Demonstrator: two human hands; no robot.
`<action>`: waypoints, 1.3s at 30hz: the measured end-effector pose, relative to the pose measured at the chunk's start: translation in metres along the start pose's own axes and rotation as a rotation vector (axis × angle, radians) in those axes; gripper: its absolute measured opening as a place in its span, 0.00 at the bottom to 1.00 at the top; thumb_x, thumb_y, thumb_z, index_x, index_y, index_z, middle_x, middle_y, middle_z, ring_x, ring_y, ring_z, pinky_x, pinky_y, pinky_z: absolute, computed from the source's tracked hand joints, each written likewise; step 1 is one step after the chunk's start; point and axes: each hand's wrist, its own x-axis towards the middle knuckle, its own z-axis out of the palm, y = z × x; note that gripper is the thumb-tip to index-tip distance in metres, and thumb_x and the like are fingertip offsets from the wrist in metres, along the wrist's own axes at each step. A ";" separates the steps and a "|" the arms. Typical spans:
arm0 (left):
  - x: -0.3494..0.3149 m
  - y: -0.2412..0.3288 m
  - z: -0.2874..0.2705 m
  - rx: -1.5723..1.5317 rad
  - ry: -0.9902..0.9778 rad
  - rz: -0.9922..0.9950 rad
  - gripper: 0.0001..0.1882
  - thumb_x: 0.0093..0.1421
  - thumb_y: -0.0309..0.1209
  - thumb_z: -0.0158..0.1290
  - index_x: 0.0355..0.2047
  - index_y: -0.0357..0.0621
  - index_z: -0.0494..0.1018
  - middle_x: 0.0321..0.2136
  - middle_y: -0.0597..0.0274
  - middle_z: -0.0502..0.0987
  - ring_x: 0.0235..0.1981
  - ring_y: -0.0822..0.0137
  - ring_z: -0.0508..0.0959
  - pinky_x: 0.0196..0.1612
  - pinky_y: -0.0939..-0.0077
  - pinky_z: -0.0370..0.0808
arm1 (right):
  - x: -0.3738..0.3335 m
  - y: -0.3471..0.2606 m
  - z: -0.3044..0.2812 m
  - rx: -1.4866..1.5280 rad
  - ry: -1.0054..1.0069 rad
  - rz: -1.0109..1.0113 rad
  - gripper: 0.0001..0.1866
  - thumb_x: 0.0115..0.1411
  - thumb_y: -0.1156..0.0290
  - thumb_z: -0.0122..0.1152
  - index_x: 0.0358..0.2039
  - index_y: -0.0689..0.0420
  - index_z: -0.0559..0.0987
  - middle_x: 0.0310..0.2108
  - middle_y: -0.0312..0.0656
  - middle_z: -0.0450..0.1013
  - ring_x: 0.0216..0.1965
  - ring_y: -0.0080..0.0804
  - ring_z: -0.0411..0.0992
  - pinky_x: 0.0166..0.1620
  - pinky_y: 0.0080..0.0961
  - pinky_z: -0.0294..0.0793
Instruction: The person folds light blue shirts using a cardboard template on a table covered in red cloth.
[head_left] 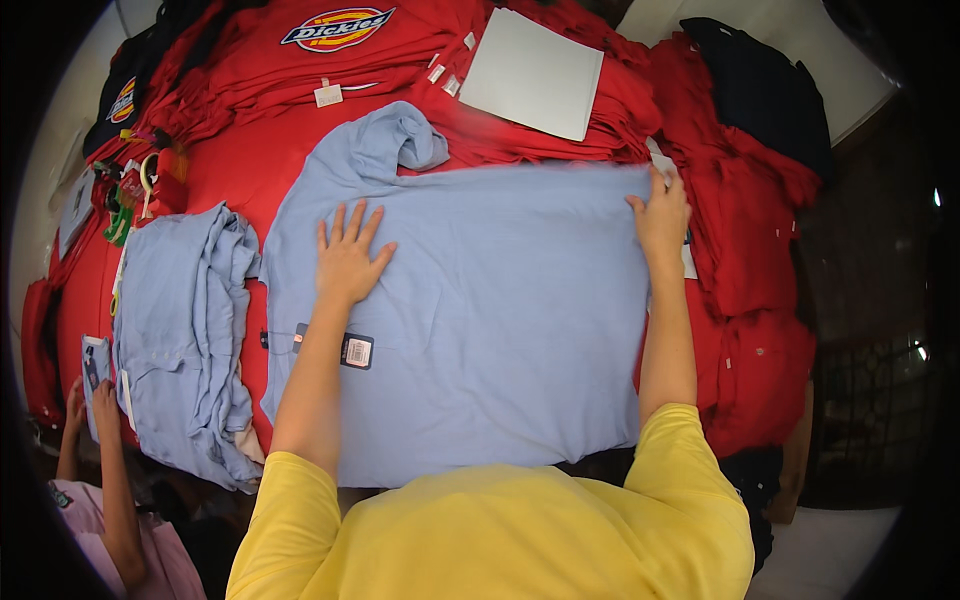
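Observation:
A light blue shirt (500,320) lies spread across the table in front of me, its sleeve bunched at the far left. My left hand (350,258) rests flat on it, fingers spread, holding nothing. At the far right corner my right hand (662,220) has its fingers bent around the shirt's edge, thumb on the cloth. A dark hang tag (357,350) with a white label lies on the shirt beside my left forearm. Part of that tag is hidden by the arm.
Folded light blue shirts (180,340) are stacked at left. Red garments (230,60) pile up behind, with a white board (535,72) on them. More red clothes (745,230) and a dark garment (765,95) lie right. Tape and tools (150,185) sit far left, near another person's hands (103,405).

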 end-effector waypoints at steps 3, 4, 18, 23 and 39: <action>0.000 -0.001 -0.004 0.011 -0.001 -0.014 0.33 0.61 0.56 0.44 0.65 0.63 0.59 0.68 0.62 0.54 0.69 0.52 0.48 0.68 0.46 0.39 | -0.049 -0.013 0.012 -0.005 -0.112 0.007 0.29 0.59 0.60 0.60 0.60 0.53 0.67 0.64 0.51 0.56 0.63 0.51 0.55 0.61 0.55 0.51; 0.000 0.001 -0.006 0.012 -0.006 -0.018 0.34 0.61 0.57 0.45 0.65 0.64 0.59 0.68 0.62 0.54 0.69 0.51 0.48 0.68 0.45 0.39 | -0.085 -0.021 0.028 0.054 -0.212 -0.028 0.30 0.61 0.56 0.57 0.62 0.50 0.65 0.66 0.50 0.54 0.66 0.51 0.51 0.63 0.58 0.46; -0.020 0.001 -0.003 -0.078 0.116 0.034 0.34 0.57 0.49 0.54 0.63 0.54 0.63 0.65 0.55 0.57 0.67 0.47 0.53 0.66 0.40 0.45 | -0.138 0.056 0.039 0.557 -0.259 0.238 0.29 0.59 0.57 0.59 0.59 0.54 0.68 0.59 0.50 0.63 0.61 0.53 0.58 0.62 0.42 0.58; -0.125 0.015 -0.034 -0.112 0.048 0.034 0.33 0.57 0.47 0.56 0.61 0.52 0.65 0.64 0.56 0.60 0.66 0.49 0.56 0.65 0.40 0.46 | -0.235 0.058 -0.072 -0.045 -0.484 0.550 0.23 0.56 0.61 0.63 0.48 0.61 0.73 0.47 0.52 0.69 0.54 0.51 0.64 0.56 0.42 0.63; -0.163 0.024 -0.031 -0.257 0.250 0.058 0.18 0.55 0.28 0.56 0.48 0.44 0.74 0.50 0.58 0.74 0.58 0.55 0.68 0.62 0.45 0.59 | -0.244 0.009 -0.033 0.367 -0.266 0.082 0.26 0.60 0.64 0.58 0.59 0.49 0.68 0.64 0.48 0.58 0.65 0.47 0.55 0.65 0.51 0.51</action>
